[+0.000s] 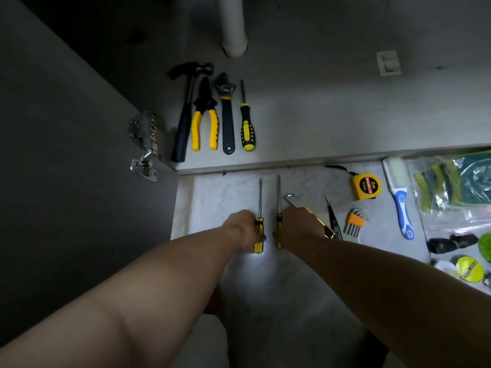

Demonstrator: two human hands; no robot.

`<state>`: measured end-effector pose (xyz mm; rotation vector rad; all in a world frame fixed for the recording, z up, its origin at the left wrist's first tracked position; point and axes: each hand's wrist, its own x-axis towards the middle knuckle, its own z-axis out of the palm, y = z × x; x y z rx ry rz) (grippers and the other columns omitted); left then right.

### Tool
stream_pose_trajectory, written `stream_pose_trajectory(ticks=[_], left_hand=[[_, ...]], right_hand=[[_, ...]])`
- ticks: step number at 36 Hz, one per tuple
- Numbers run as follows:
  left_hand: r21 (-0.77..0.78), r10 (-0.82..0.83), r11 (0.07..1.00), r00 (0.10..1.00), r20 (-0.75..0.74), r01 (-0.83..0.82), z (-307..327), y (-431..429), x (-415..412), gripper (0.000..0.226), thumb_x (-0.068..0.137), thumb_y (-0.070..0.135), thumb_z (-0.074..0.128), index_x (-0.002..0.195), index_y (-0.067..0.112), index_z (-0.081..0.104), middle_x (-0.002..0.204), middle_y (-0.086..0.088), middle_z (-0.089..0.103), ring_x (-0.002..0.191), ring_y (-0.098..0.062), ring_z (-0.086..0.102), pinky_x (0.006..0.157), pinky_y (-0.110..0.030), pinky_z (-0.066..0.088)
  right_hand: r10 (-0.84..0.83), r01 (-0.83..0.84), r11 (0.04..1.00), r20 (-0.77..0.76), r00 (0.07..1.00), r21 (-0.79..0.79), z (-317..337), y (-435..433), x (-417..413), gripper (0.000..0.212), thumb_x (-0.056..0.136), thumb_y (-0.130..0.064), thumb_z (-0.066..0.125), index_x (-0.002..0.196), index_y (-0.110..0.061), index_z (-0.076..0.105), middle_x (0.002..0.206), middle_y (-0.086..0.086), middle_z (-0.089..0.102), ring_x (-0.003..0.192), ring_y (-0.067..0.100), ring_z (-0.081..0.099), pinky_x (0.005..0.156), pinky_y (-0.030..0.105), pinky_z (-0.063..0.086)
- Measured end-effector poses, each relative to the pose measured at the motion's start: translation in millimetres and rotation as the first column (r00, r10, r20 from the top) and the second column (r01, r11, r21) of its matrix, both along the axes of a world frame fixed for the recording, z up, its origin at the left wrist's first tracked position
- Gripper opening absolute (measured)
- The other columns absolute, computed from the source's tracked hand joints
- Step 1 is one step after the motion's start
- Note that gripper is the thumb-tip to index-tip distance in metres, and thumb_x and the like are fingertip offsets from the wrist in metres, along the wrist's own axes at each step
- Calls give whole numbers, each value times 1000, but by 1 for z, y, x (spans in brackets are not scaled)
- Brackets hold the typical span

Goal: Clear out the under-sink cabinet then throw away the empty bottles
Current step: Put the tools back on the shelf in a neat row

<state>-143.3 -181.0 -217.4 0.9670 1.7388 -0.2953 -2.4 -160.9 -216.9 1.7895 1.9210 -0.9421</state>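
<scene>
The under-sink cabinet [318,115] lies open at 12 o'clock, its door [66,155] swung out at 9 o'clock and a white drain pipe [233,22] coming down at the back. On its floor, at 11 o'clock, lie a hammer [186,110], pliers [204,120], a wrench [227,112] and a short screwdriver [247,126], side by side. At centre, on the tile floor [212,197], the left hand [245,229] grips the handle of a thick screwdriver [259,208] and the right hand [297,225] grips a slim screwdriver [279,203], both tips pointing to 12 o'clock. At 3 o'clock sit a tape measure [368,185], hex keys [354,221] and a brush [401,197].
</scene>
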Motion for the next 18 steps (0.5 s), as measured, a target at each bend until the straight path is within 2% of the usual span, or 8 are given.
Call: stream_pose_trajectory(ticks=[4, 5, 7, 9, 11, 13, 16, 18], left_hand=[[-72, 70, 996, 991, 117, -62, 19, 0, -6, 18, 94, 15, 69, 108, 9, 60, 114, -24, 73, 104, -36, 72, 95, -44, 58], [-89, 53, 995, 989, 138, -41, 24, 1, -8, 17, 95, 13, 68, 109, 10, 59, 116, -23, 72, 106, -35, 72, 97, -43, 58], [-137, 19, 991, 982, 189, 7, 33, 2, -14, 19, 96, 8, 65, 113, 2, 60, 118, -23, 71, 109, -34, 71, 95, -41, 58], [-184, 8, 982, 967, 256, 41, 44, 2, -19, 32, 96, 5, 65, 125, -6, 59, 119, -24, 71, 111, -32, 71, 93, -37, 59], [-213, -2, 974, 950, 313, 72, 57, 3, -22, 39, 94, 3, 68, 130, -5, 56, 117, -21, 72, 111, -31, 71, 95, -38, 58], [-234, -3, 968, 929, 371, 96, 72, 6, -23, 42, 93, 1, 69, 131, -4, 54, 115, -18, 72, 112, -32, 70, 95, -38, 58], [-266, 52, 960, 881, 471, 85, 100, 22, -21, 45, 93, -1, 67, 136, -1, 53, 130, -20, 67, 115, -30, 69, 102, -40, 54], [-265, 127, 964, 832, 541, 25, 123, 37, -18, 43, 94, -2, 65, 135, 5, 53, 139, -25, 59, 119, -31, 65, 108, -43, 50]], right_hand=[[-50, 48, 997, -51, 997, -57, -1, 3, 0, 29, 80, -22, 71, 106, -13, 63, 100, 8, 70, 97, 28, 69, 70, 24, 44], [-41, 35, 995, -63, 997, -98, -1, 6, 1, 26, 80, -24, 71, 101, -12, 62, 90, 6, 69, 87, 25, 68, 68, 23, 44], [56, -68, 977, -68, 996, -200, 5, 12, 3, 23, 82, -32, 69, 77, -13, 57, 68, 1, 59, 68, 21, 62, 60, 22, 44], [167, -173, 944, -45, 985, -283, 17, 22, 7, 33, 83, -39, 66, 64, -15, 54, 62, 2, 59, 62, 18, 59, 58, 25, 45], [169, -186, 899, -76, 983, -398, 36, 34, 14, 33, 84, -36, 69, 80, -5, 63, 72, 10, 72, 59, 16, 62, 63, 29, 55], [42, -96, 838, -114, 993, -537, 58, 47, 26, 33, 83, -26, 75, 98, 2, 66, 77, 12, 76, 62, 18, 68, 70, 33, 62], [-3, -80, 755, -125, 992, -651, 99, 65, 48, 28, 85, -20, 76, 103, 0, 73, 83, 11, 76, 71, 16, 74, 70, 26, 58], [23, -124, 746, -160, 987, -654, 125, 77, 64, 21, 88, -22, 73, 101, -7, 73, 84, 8, 77, 72, 12, 74, 58, 19, 54]])
